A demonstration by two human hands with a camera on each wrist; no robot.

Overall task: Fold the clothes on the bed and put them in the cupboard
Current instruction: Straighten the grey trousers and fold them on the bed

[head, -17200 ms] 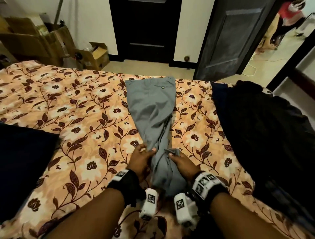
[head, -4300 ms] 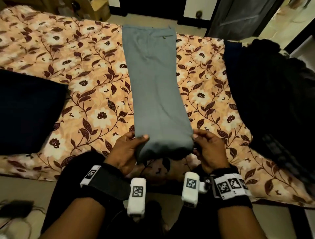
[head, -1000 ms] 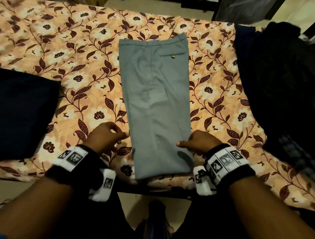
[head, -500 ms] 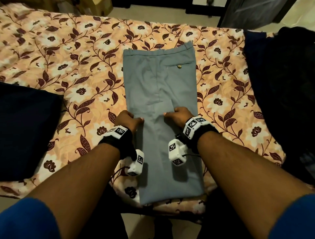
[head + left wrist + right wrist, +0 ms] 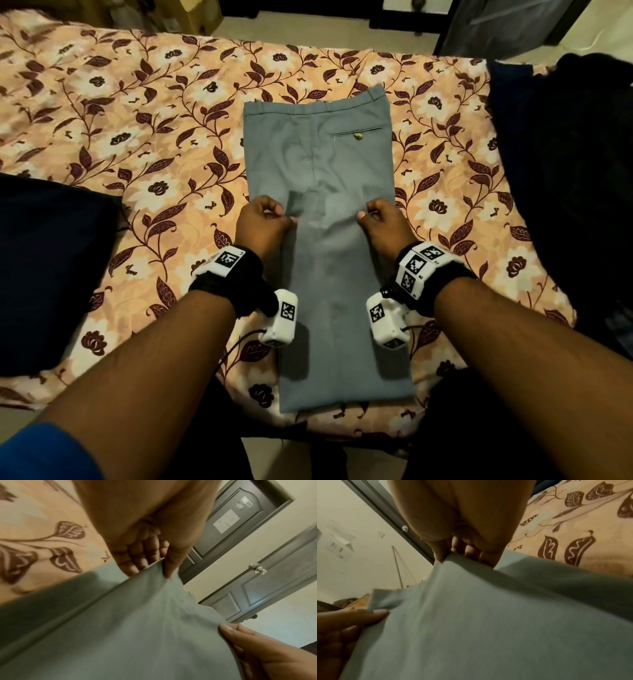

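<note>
Both hands are clamped on cloth — your left hand (image 5: 262, 222) pinches the left corner of the folded-over trouser leg end, your right hand (image 5: 383, 222) pinches the right corner, the two held apart at the width of the leg. Both wrist views confirm it: the thumb (image 5: 171, 563) sits on top of the grey edge with fingers curled below on the left, and it's the same on the right, with the edge lifted off the layer beneath.

Between your hands and running away from you lie the grey trousers (image 5: 322, 164), flat on the floral bedspread (image 5: 154, 137), waistband at the far end, a buttoned back pocket (image 5: 358, 134) beyond your right hand. Toward you the doubled legs reach the near edge of the bed, ending in a fold.

Step in hand, as I read it: the lengthwise fold is done and you're on the crosswise fold, with the hem end held about mid-length. Next move calls for carrying both corners evenly toward the waistband, or setting them down square, keeping tension so no wrinkle is trapped — then smooth it down and fold it once more.

Left of your left hand lies a dark folded item (image 5: 51, 267); right of your right hand sits a dark heap of clothes (image 5: 565, 188) not yet folded. Cupboard can't be identified from here, so most of the task looks still to go.
</note>
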